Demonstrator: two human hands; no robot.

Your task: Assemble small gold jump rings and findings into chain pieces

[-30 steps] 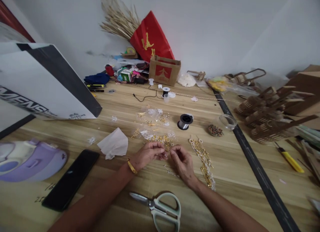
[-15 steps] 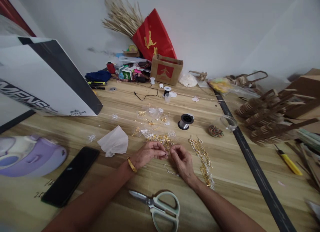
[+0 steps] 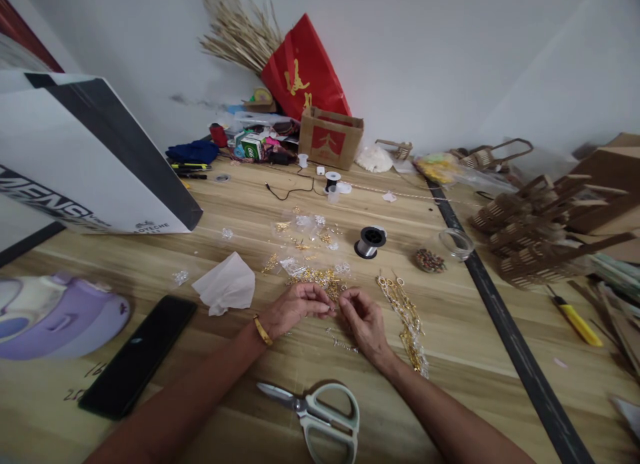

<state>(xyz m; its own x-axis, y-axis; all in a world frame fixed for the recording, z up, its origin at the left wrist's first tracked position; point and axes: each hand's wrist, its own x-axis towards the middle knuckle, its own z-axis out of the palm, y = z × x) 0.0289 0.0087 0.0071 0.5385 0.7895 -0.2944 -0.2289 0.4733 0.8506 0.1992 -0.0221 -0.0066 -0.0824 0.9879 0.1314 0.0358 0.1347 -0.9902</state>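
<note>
My left hand [image 3: 306,300], with a gold bangle [image 3: 263,330] at the wrist, pinches a tiny item too small to name. Close beside it, my right hand [image 3: 364,321] has thumb and forefinger pressed together; what they hold is hidden. A thin silvery chain [image 3: 343,342] lies below the fingertips, toward the right hand. Just beyond both hands is a pile of small gold and silver charms [image 3: 320,276]. Gold and silver chain strands [image 3: 406,317] stretch along the table right of my right hand. Nearer me lie scissors [image 3: 310,411] with pale handles, blades pointing left.
A spool of wire [image 3: 371,243] and a dish of coloured beads [image 3: 430,260] stand farther back. On the left are a white tissue [image 3: 226,284], a black phone [image 3: 139,357] and a large paper bag [image 3: 100,157]. Small woven baskets [image 3: 540,237] and a yellow-handled tool [image 3: 577,321] occupy the right.
The view has shifted very slightly. Both hands keep nearly the same pose, fingertips close together, and the things on the table lie as before.
</note>
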